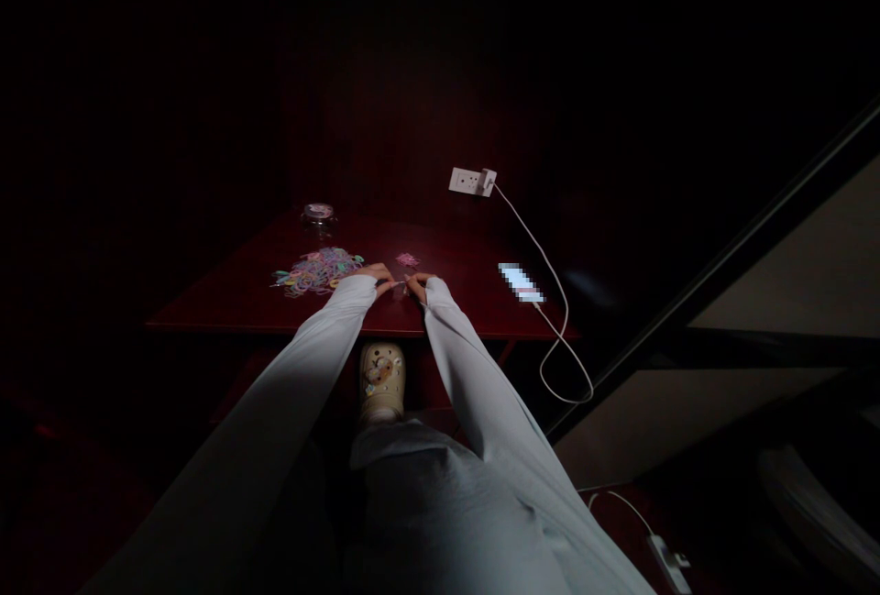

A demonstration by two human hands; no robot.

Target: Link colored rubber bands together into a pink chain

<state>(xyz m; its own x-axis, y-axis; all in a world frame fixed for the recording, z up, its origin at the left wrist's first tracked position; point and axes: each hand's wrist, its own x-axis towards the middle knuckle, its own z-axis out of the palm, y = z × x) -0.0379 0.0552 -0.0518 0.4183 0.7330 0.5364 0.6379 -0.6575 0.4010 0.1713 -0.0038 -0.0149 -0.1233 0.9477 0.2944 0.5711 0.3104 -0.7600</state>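
Over the front part of the dark red table [454, 315], my left hand [378, 275] and my right hand [416, 284] face each other a short way apart. The fingers of both look pinched together. Something small and pale shows between the fingertips, too small and dim to name. Beside my left hand lies a tangled heap of pastel-coloured loops or strands [320, 271]. Just beyond the gap between my hands is a small pile of pink pieces [408, 258].
A round clear container [318, 214] stands at the table's back left. To the right lies a lit phone [521, 283], its white cable [548, 256] running to a wall socket [466, 181] and looping past the table edge. A clog-shod foot [382, 375] is below.
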